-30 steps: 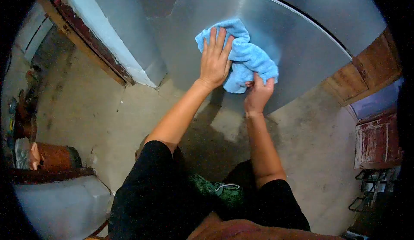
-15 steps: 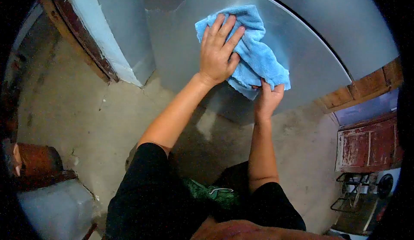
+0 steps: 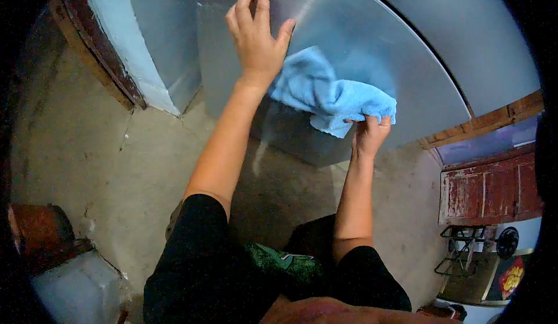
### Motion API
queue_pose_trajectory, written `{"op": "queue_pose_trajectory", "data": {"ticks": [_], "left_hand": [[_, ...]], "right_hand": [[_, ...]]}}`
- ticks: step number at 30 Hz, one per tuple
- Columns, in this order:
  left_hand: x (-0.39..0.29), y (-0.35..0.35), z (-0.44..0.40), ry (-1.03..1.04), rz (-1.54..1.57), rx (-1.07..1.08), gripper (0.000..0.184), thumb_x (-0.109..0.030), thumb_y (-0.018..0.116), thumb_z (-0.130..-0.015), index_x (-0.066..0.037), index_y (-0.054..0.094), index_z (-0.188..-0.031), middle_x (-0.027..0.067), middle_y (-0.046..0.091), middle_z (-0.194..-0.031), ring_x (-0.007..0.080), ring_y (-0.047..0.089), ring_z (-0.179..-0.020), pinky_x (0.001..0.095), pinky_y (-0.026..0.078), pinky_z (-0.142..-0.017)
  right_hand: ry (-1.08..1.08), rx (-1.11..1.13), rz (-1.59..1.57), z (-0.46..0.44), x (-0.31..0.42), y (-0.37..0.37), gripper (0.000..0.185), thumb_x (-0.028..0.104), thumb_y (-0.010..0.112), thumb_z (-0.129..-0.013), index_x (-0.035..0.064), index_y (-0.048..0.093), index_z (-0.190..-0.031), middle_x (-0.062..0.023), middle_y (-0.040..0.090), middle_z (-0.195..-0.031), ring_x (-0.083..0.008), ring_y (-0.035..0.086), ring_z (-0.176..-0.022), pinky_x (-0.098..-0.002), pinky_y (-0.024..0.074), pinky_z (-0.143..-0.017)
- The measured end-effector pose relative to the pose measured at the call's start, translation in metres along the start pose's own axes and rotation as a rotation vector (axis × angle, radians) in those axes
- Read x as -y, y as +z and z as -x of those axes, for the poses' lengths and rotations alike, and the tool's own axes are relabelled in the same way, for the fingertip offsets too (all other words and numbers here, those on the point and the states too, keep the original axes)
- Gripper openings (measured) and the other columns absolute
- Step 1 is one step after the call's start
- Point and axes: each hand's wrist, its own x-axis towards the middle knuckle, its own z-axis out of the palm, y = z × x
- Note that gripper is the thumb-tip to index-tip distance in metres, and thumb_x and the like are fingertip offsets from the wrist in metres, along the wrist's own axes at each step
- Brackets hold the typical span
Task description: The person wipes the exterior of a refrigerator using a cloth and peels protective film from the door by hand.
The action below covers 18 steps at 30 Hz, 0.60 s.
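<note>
A light blue cloth [image 3: 340, 94] hangs in loose folds against a grey metal panel [image 3: 372, 50], its left part blurred by motion. My right hand [image 3: 370, 133] grips the cloth at its lower right end, fingertips partly hidden in the folds. Above and left of the cloth, my left hand [image 3: 256, 39] rests on the smooth panel with its fingers stretched out and the thumb apart. Nothing is held in it.
A pale pillar edge [image 3: 131, 39] stands at the left. Below lies the concrete floor [image 3: 157, 143]. A reddish-brown pot [image 3: 43, 228] sits at the lower left. At the right are a worn red wooden door [image 3: 491, 187] and a black metal rack [image 3: 462, 248].
My left hand has come off the cloth and moved up and left onto bare panel. The cloth's upper part has dropped and swung down, while my right hand keeps its grip, slightly lower.
</note>
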Motion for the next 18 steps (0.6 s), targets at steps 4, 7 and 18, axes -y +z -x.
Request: {"op": "queue_pose_trajectory", "data": {"ticks": [4, 7, 18], "left_hand": [[0.008, -0.002, 0.0, 0.001, -0.041, 0.034, 0.065, -0.02, 0.081, -0.078, -0.007, 0.057, -0.137, 0.0093, 0.049, -0.133, 0.0322, 0.043, -0.12, 0.0425, 0.039, -0.103], [0.011, 0.001, 0.001, -0.006, -0.025, 0.019, 0.055, -0.016, 0.079, -0.079, -0.009, 0.062, -0.13, 0.009, 0.053, -0.126, 0.0317, 0.045, -0.117, 0.0415, 0.04, -0.101], [0.012, -0.007, -0.033, -0.283, 0.306, 0.013, 0.018, -0.002, 0.069, -0.085, -0.003, 0.069, -0.104, 0.0102, 0.065, -0.106, 0.0265, 0.064, -0.093, 0.0346, 0.052, -0.082]], "right_hand": [[0.035, 0.047, 0.021, 0.001, 0.002, -0.006, 0.024, -0.006, 0.062, -0.086, 0.0002, 0.061, -0.109, -0.0092, 0.068, -0.1, -0.0191, 0.067, -0.083, -0.0329, 0.0575, -0.066], [-0.082, -0.028, 0.105, -0.004, -0.01, -0.011, 0.021, 0.007, 0.06, -0.094, 0.0011, 0.06, -0.114, -0.0098, 0.068, -0.102, -0.0218, 0.069, -0.084, -0.0363, 0.0588, -0.068], [0.02, 0.056, -0.075, 0.001, -0.008, 0.027, 0.022, 0.004, 0.064, -0.092, 0.0018, 0.062, -0.113, -0.0096, 0.069, -0.106, -0.0199, 0.068, -0.095, -0.0353, 0.0561, -0.084]]}}
